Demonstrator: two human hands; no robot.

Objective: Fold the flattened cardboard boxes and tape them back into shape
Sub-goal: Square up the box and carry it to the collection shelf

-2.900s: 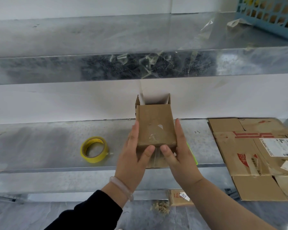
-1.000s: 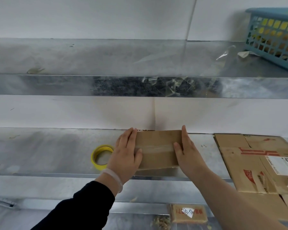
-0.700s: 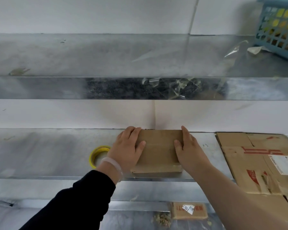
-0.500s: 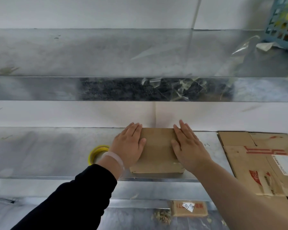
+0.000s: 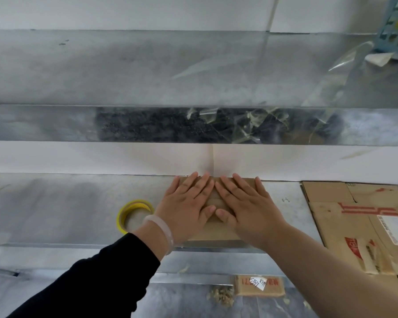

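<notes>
The left hand [image 5: 184,212] and the right hand [image 5: 246,210] are laid flat, palms down and fingers straight, side by side on top of a small brown cardboard box [image 5: 213,232] (nothing is gripped; the thumbs nearly meet). The box is set on a grey metal shelf [image 5: 55,207], against the white back wall. A yellow tape roll [image 5: 121,220] is seen just left of it. Flattened brown cardboard sheets [image 5: 345,216] are laid well to the right.

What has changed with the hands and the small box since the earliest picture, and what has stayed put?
The small box, held upright before, now lies flat on the shelf. The left hand and right hand left its sides and slid onto its top, pressing with straight fingers. The yellow tape roll and flattened cardboard stayed put.
</notes>
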